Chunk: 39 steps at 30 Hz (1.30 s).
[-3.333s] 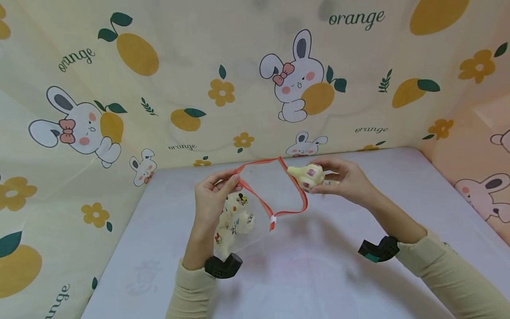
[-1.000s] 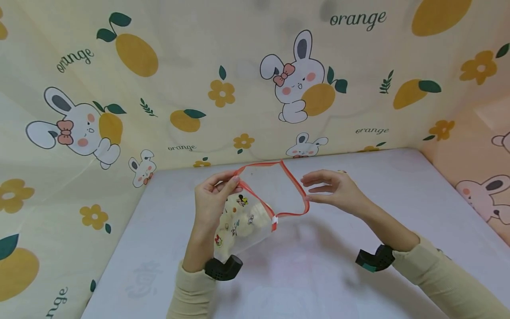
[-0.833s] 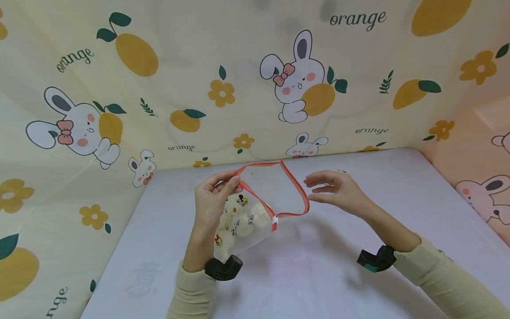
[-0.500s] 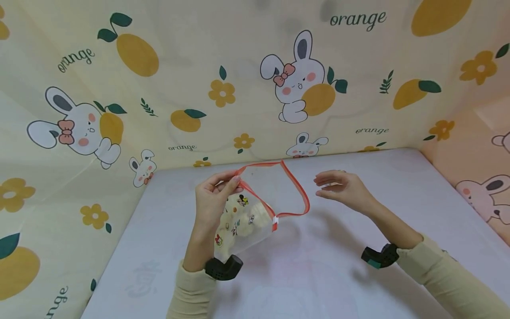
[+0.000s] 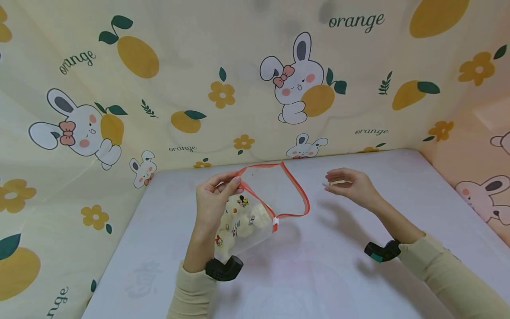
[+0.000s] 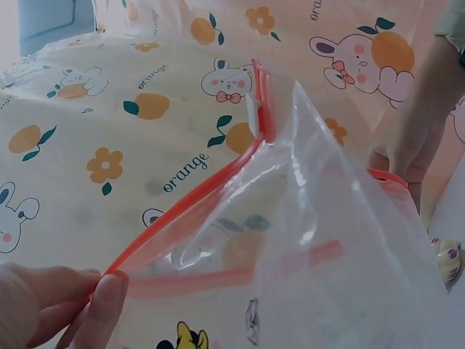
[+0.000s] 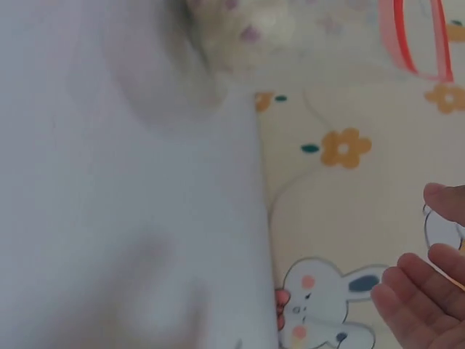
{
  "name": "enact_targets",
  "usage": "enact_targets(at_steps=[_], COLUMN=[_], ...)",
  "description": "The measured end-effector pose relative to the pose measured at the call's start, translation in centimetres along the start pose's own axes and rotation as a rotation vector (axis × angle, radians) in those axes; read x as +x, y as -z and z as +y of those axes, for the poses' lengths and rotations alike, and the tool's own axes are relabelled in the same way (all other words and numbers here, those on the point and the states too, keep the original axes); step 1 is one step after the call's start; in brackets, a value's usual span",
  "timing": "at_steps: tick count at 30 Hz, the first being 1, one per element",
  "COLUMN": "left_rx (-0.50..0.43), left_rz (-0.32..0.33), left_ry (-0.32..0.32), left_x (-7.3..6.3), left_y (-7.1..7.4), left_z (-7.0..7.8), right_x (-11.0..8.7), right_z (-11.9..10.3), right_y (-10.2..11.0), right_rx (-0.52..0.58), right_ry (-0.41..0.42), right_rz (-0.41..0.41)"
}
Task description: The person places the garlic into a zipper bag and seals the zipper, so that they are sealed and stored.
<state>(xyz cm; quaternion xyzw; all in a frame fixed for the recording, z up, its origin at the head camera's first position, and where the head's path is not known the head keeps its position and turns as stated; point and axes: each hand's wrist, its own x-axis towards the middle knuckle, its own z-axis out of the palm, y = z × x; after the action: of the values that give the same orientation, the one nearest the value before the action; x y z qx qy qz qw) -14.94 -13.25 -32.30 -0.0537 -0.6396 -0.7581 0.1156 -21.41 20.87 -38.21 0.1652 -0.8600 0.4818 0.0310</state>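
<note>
My left hand (image 5: 217,195) pinches the red zip edge of a clear zip bag (image 5: 260,230) between thumb and fingers. The bag's mouth gapes toward the right, and a white slider (image 5: 275,221) sits at its front corner. Cartoon figures are printed on the plastic. Pale yellow rounded things (image 5: 247,217) lie inside, partly hidden by the hand and print. In the right wrist view, a cream piece with purple patches (image 7: 251,29) shows near the bag. My right hand (image 5: 352,186) hovers right of the bag, apart from it, fingers loosely bent and holding nothing.
A white tabletop (image 5: 311,279) spreads beneath both hands. Behind it rises a cream cloth backdrop (image 5: 247,57) printed with rabbits and oranges, with a pinkish one (image 5: 484,155) on the right. Each wrist wears a black camera (image 5: 224,268).
The right hand held a cream bulb-shaped piece with purple patches at the bag's mouth; it has let go of it and drawn back rightward. The left hand keeps its hold on the bag.
</note>
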Motion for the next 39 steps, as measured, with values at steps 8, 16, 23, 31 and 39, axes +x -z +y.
enact_targets(at_steps=[8,16,23,31,39], left_rx=[-0.002,0.003,0.011,-0.003,0.010], left_rz=[0.000,0.002,0.005,0.003,0.000], left_ry=[0.006,0.005,0.008,-0.002,0.005], left_x=[0.0,-0.1,-0.1,0.0,0.0], left_y=[0.0,0.1,0.1,0.0,0.0], left_z=[0.1,0.2,0.2,0.2,0.2], right_x=[0.4,0.9,1.0,1.4,1.6], right_z=[1.5,3.1,4.4,5.5,6.2], right_y=[0.6,0.9,1.4,1.9,2.2], right_rx=[0.036,-0.038,-0.051,-0.061,-0.134], right_ry=[-0.002,-0.015,-0.043,-0.032,-0.150], right_rz=[0.042,0.078,0.125,0.182,0.138])
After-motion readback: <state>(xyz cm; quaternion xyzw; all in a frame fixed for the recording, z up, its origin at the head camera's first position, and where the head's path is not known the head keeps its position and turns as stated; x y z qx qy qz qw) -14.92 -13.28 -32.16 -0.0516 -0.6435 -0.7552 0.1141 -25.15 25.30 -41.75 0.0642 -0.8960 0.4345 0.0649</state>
